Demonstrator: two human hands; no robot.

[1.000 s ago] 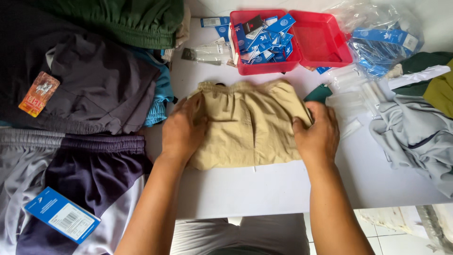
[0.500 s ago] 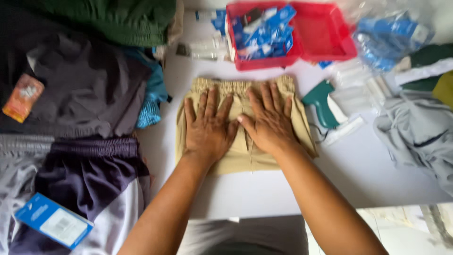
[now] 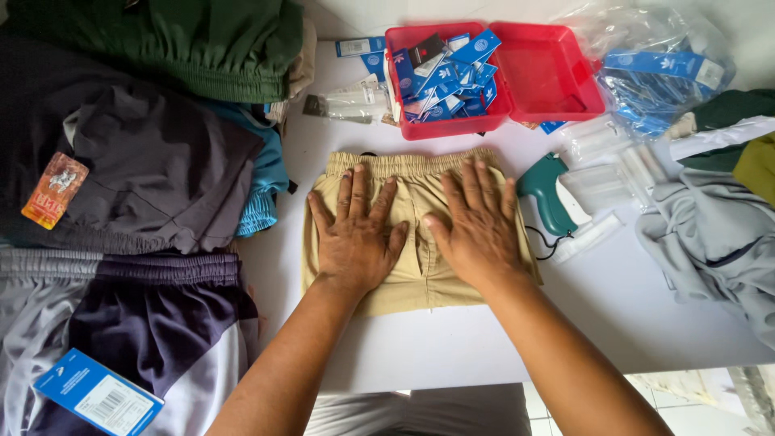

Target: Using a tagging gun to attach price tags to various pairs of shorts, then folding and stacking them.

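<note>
Khaki shorts (image 3: 412,278) lie flat near the middle of the white worktop (image 3: 452,347), elastic waistband toward the far edge, hem toward the near edge. Both hands press on them palm down: left hand (image 3: 355,234) on the left half, right hand (image 3: 480,230) on the right half, fingers spread wide and flat, gripping nothing. Thumbs nearly meet over the centre seam. Flat spread palms look meant to hold the fabric smooth and pinned to the surface.

Just past the waistband, a red plastic box (image 3: 549,77) sits open toward the far edge, one half stuffed with blue card tags (image 3: 440,73), the other half bare. Teal tagging gun (image 3: 545,194) lies just right of the shorts, near the right hand, within easy reach. Clear plastic bag (image 3: 654,64) with more blue tags at the far right corner. Grey garment (image 3: 710,242) bunched at the right edge.

Left side: stack of folded clothes, green one (image 3: 178,40) farthest, dark grey shorts with an orange tag (image 3: 52,190), then purple-and-grey shorts (image 3: 121,323) with a blue tag (image 3: 97,396) at the near left corner.
</note>
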